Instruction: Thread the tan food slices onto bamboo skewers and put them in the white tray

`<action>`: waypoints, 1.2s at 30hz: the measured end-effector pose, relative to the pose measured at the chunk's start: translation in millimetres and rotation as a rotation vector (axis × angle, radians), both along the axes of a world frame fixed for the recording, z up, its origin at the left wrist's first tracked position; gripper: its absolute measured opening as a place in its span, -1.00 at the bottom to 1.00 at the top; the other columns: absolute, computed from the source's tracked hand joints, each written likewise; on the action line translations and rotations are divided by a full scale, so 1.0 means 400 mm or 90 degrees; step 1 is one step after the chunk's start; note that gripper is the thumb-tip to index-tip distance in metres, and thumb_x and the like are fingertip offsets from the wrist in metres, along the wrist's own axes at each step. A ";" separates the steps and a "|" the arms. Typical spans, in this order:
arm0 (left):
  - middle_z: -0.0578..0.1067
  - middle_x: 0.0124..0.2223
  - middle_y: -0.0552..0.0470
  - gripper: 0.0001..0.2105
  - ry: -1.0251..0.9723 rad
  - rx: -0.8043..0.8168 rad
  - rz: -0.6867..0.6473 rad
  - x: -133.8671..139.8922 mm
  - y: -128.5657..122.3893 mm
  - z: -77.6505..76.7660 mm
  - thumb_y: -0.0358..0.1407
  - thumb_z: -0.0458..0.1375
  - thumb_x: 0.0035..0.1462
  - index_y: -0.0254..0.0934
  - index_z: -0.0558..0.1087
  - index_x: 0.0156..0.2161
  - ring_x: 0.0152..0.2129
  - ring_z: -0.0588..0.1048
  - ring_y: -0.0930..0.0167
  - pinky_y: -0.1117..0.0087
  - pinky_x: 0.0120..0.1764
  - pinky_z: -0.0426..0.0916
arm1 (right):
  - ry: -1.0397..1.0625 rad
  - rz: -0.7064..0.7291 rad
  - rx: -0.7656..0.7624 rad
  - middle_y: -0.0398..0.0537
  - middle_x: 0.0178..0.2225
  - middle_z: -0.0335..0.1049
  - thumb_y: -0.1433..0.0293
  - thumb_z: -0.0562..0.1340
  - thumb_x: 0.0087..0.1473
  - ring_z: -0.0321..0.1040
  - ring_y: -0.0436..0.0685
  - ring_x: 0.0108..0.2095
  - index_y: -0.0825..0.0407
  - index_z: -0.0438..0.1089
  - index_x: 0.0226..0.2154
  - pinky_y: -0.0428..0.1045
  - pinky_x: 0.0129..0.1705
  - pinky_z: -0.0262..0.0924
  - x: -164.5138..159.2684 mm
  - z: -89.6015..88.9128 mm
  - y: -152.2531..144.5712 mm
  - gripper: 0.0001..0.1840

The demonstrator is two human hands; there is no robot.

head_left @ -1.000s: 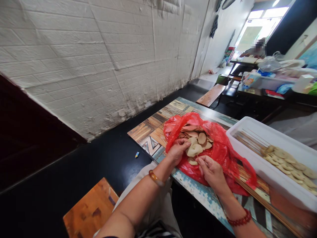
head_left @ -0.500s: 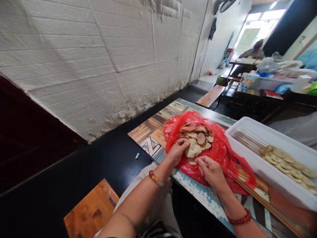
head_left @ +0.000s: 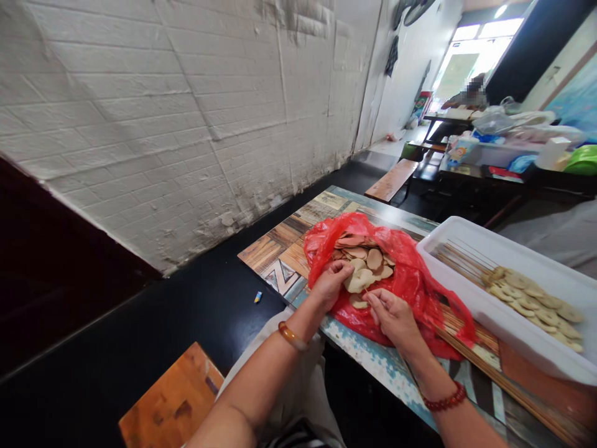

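My left hand (head_left: pixel 329 285) pinches the edge of a thin pale slice (head_left: pixel 358 279), which looks like potato. My right hand (head_left: pixel 390 313) has its fingertips closed on a thin bamboo skewer (head_left: pixel 366 290), whose end meets the lower edge of that slice. Most of the skewer is hidden by the hand. Both hands work over an opened red plastic bag (head_left: pixel 410 267), in which a heap of similar slices (head_left: pixel 357 241) lies. Right of the bag, a white plastic tray (head_left: pixel 431 246) holds skewered slices (head_left: pixel 536 305), their sticks pointing to the far left.
Loose bamboo skewers (head_left: pixel 494 370) lie on the patterned table (head_left: pixel 293 227) in front of the tray. A wooden stool (head_left: pixel 170 398) stands at lower left, a bench (head_left: pixel 392 180) beyond the table. Farther back are a cluttered table and a person (head_left: pixel 469 96). A white wall runs along the left.
The view has shifted slightly, so everything sits a little further left. Both hands keep their grip on the slice and the skewer, with barely any movement.
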State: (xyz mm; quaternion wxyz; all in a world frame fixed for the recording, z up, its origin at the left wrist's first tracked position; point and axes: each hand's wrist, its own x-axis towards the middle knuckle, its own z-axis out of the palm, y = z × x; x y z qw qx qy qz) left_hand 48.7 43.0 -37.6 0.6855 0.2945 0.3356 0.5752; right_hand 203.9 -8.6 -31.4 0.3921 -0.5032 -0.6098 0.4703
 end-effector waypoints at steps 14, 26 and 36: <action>0.55 -0.27 -0.08 -0.58 -0.035 -0.001 -0.114 0.091 -0.013 0.103 -0.21 0.38 -0.18 -0.34 0.46 -0.18 -0.41 0.52 0.42 0.45 -0.33 0.38 | 0.249 -0.077 -0.039 -0.36 -0.72 0.11 0.02 0.16 0.06 -0.08 -0.14 -0.77 0.05 0.31 -0.37 -0.18 -0.72 -0.18 0.015 0.049 0.010 -0.60; 0.53 -0.37 0.00 -0.66 -0.019 0.053 -0.050 0.122 0.046 0.184 -0.22 0.36 -0.17 -0.35 0.45 -0.27 -0.49 0.51 0.44 0.40 -0.34 0.40 | 0.157 -0.095 0.058 -0.34 -0.73 0.16 0.07 0.10 0.13 0.04 -0.09 -0.78 0.03 0.34 -0.35 -0.17 -0.72 -0.04 0.021 0.041 0.018 -0.63; 0.54 -0.40 0.01 -0.63 -0.028 0.035 0.004 0.150 0.046 0.165 -0.28 0.41 -0.28 -0.36 0.44 -0.31 -0.51 0.52 0.41 0.40 -0.39 0.38 | 0.159 -0.114 0.069 -0.32 -0.71 0.13 0.02 0.11 0.10 0.03 -0.07 -0.74 0.03 0.35 -0.36 -0.15 -0.68 -0.04 0.018 0.038 0.014 -0.59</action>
